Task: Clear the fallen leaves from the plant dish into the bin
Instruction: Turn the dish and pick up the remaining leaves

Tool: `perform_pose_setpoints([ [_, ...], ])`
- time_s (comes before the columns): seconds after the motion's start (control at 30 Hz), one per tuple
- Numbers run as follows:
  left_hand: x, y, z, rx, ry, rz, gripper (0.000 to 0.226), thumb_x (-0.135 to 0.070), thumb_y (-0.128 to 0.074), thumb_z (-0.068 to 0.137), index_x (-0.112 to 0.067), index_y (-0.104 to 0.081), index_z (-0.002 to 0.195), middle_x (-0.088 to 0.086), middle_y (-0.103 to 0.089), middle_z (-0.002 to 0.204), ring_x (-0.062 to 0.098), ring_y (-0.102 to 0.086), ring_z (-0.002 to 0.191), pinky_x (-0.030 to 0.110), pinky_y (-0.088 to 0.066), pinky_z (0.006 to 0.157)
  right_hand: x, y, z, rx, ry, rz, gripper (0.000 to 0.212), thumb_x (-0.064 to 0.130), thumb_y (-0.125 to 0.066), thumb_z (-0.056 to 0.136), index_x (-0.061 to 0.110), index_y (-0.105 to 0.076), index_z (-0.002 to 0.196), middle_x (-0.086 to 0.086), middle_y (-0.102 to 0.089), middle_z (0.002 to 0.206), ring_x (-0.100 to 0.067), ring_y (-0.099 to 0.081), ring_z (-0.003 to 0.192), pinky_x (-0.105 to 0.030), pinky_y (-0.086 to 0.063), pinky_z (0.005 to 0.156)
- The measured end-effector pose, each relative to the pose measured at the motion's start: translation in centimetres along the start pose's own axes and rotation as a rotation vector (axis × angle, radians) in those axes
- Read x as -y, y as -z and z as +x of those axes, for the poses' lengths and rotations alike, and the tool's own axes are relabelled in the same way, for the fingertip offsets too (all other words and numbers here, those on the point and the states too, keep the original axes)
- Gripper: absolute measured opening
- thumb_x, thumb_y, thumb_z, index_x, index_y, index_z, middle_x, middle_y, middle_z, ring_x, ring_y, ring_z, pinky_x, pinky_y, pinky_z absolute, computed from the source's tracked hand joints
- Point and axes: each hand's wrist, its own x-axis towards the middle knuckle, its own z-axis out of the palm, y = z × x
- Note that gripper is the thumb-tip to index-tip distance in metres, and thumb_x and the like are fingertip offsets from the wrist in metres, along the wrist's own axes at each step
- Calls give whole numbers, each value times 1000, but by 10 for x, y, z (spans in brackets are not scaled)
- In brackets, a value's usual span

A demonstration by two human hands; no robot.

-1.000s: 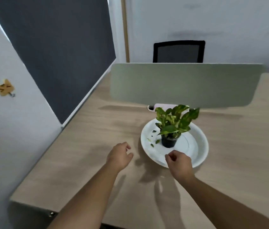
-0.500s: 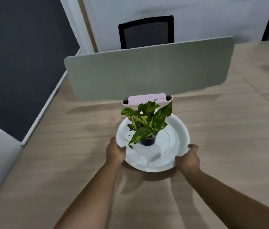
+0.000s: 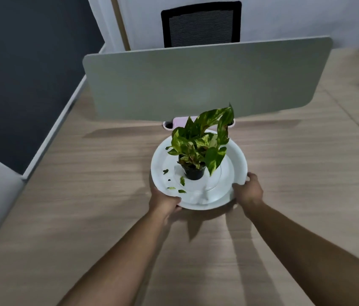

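Observation:
A round white plant dish [image 3: 235,160] sits on the wooden desk, carrying a small black pot [image 3: 194,172] with a green and yellow leafy plant [image 3: 202,142]. Several small fallen leaves [image 3: 175,184] lie on the dish's left side. My left hand [image 3: 163,200] grips the dish's near-left rim. My right hand [image 3: 249,191] grips its near-right rim. No bin is in view.
A grey-green divider panel [image 3: 207,78] stands across the desk right behind the dish, with a pink holder [image 3: 179,123] at its foot. A black mesh chair [image 3: 200,23] is beyond it. A dark partition [image 3: 26,69] borders the desk on the left.
Both hands went from hovering near the dish to gripping its rim on either side. The dish has come nearer to me, and the view has tilted down and shifted.

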Motion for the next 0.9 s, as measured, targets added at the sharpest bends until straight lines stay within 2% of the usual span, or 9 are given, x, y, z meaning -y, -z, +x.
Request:
perform_pose_setpoints([
  [0.1,1,-4,-1,-12,48,1,45,-4,-65,68,-26,-56,107,8,-67,110,27,-68,92,40,-62,66,-14,-6,-17,18,-11,-23,54,19,-61,77,12,-39,127,-18,-60,113,-33,-58,90,-44,-56,79],
  [0.17,-5,1,4,-79,18,53,56,-15,-67,65,-27,-50,118,7,-66,114,31,-67,95,45,-62,68,-17,-7,-20,26,-1,-40,51,18,-61,77,11,-42,124,-15,-60,110,-34,-59,93,-48,-56,81],
  [0.27,-19,15,15,-216,-1,175,60,-18,-66,72,-16,-41,126,14,-59,124,37,-61,106,50,-57,84,-11,0,-12,19,27,-86,36,22,-56,81,11,-51,114,-8,-58,98,-30,-56,90,-44,-53,85],
  [0.37,-28,23,18,-229,4,188,62,-15,-62,75,-21,-38,132,14,-55,128,36,-59,109,49,-56,89,-5,8,0,9,80,-187,28,21,-52,84,10,-55,109,-10,-61,96,-32,-57,90,-38,-49,83],
  [0.47,-29,21,9,-151,-14,186,64,-13,-63,72,-30,-39,129,5,-56,118,31,-60,101,46,-59,80,0,12,16,-27,109,-215,28,13,-49,82,9,-60,108,-17,-67,104,-33,-59,89,-36,-51,80],
  [0.57,-28,14,-5,-31,-20,169,73,-11,-63,62,-36,-38,126,0,-60,112,30,-65,88,35,-57,56,8,14,30,-84,124,-219,34,1,-48,81,3,-61,111,-23,-67,107,-38,-60,96,-39,-51,85],
  [0.73,-23,7,-20,-26,-72,125,60,-22,-63,52,-42,-49,107,3,-70,99,29,-70,79,39,-60,52,14,12,44,-44,140,-162,37,-3,-43,81,6,-64,110,-20,-68,106,-27,-56,83,-28,-43,75],
  [0.83,-22,6,-26,-62,-101,149,46,-14,-65,60,-41,-51,94,-2,-68,92,24,-67,77,44,-62,64,10,10,46,0,144,-156,42,-2,-43,81,8,-60,118,-17,-67,114,-29,-58,91,-27,-45,80],
  [0.9,-20,8,-22,-133,-90,300,58,-14,-70,68,-37,-45,115,1,-58,113,28,-61,98,39,-55,80,4,9,41,-56,207,-248,43,3,-49,83,5,-52,127,-19,-60,124,-34,-55,111,-33,-44,95],
])
